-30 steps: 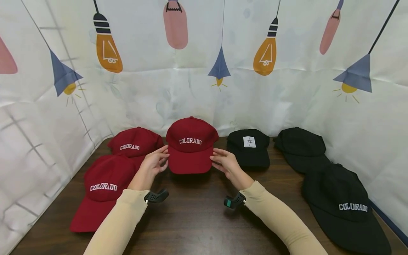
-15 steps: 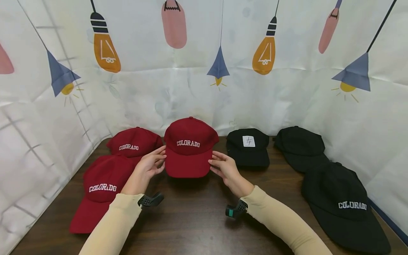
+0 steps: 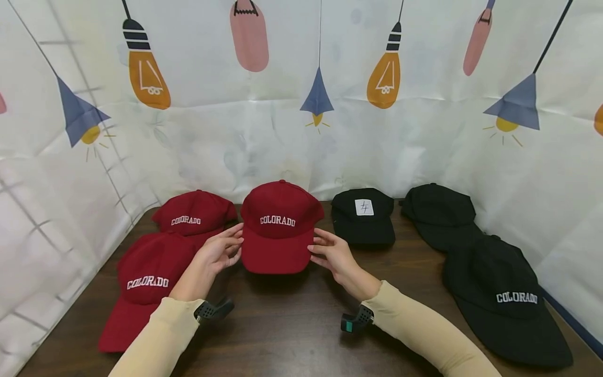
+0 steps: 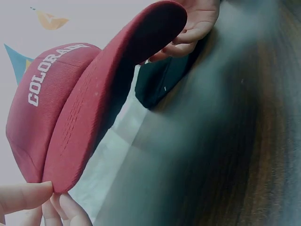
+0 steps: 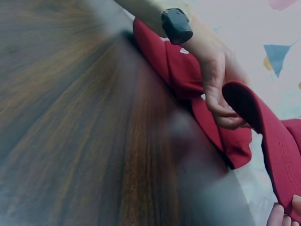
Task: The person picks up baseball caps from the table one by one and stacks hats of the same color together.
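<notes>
A red baseball cap [image 3: 278,235] lettered COLORADO is held up between both hands in the middle of the head view, its front facing me. My left hand [image 3: 218,252] pinches the left edge of its brim; the left wrist view shows the thumb on top and the fingers [image 4: 66,209] underneath. At the opposite brim edge my right hand [image 3: 333,255] pinches likewise, with fingertips also visible low in the right wrist view. The brim tips down toward me, and its underside looks dark in the left wrist view.
Two more red caps lie at left, one at the back [image 3: 193,212] and one nearer [image 3: 151,272]. A small black cap [image 3: 363,217] with a white label sits behind my right hand. Two black caps, one plain [image 3: 440,214] and one lettered [image 3: 506,298], lie at right on the wooden table [image 3: 292,335].
Both hands have brought the held red cap slightly down and toward me. The whole scene has shifted a little left as the head view turned.
</notes>
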Available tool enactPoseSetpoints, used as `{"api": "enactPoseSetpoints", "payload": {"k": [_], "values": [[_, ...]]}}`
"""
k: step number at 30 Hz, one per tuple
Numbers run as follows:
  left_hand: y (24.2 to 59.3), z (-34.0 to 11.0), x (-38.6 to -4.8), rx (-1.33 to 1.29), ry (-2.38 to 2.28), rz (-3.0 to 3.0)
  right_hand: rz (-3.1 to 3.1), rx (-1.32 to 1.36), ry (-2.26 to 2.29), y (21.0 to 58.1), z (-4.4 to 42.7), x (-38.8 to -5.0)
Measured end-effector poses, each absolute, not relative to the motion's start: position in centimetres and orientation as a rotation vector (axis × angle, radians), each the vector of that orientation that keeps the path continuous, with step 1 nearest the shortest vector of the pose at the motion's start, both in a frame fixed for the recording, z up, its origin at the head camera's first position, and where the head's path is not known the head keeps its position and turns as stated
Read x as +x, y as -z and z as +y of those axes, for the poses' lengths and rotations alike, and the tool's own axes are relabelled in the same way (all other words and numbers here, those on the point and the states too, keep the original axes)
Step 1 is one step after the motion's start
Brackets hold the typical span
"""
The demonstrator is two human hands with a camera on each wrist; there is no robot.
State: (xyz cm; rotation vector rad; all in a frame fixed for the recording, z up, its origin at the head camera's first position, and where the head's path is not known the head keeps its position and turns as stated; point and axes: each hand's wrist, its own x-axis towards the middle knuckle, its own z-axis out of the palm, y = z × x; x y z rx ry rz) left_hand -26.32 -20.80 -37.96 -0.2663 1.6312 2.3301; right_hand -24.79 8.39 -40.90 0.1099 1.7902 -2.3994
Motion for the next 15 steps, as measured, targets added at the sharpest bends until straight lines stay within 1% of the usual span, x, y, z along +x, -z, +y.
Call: {"api": "enactPoseSetpoints", "payload": {"k": [7, 15], "values": [[38.3, -21.3, -25.5, -0.198, -2.293, 1.655, 1.818, 0.047, 2.369, 41.3, 8.8, -24.0], [38.5, -21.6, -25.0, -0.152, -2.272, 1.672, 1.796, 0.083, 2.366, 41.3, 8.9, -23.3]]}}
